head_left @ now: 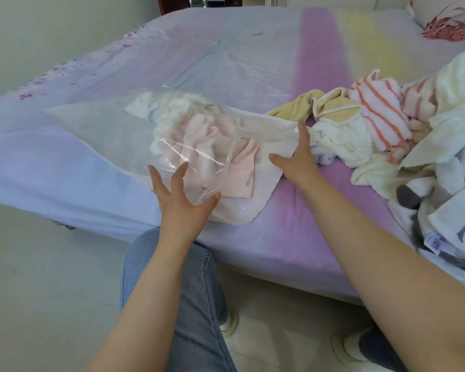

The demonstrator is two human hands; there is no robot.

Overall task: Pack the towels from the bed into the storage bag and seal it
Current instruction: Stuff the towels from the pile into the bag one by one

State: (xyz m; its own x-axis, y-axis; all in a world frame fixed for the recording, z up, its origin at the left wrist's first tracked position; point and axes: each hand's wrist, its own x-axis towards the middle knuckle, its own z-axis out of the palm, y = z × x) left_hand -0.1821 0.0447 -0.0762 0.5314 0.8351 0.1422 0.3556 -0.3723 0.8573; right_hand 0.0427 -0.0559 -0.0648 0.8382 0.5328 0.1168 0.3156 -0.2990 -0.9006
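A clear plastic storage bag (105,130) lies on the bed with its mouth facing right. Inside it are a pink towel (218,167) and a white towel (169,108). My left hand (181,200) has its fingers spread against the near rim of the bag's mouth. The fingers of my right hand (297,154) are straight and touch the far flap of the mouth, holding it up. A pile of loose towels lies to the right: a yellow one (330,103), a pink-striped one (379,106), white ones (341,140) and a grey-and-white one (446,200).
The bed (226,57) has a lilac and purple sheet. A flowered pillow (446,20) lies at the far right corner. The bed's near edge runs just before my knees, with pale floor tiles (38,291) on the left.
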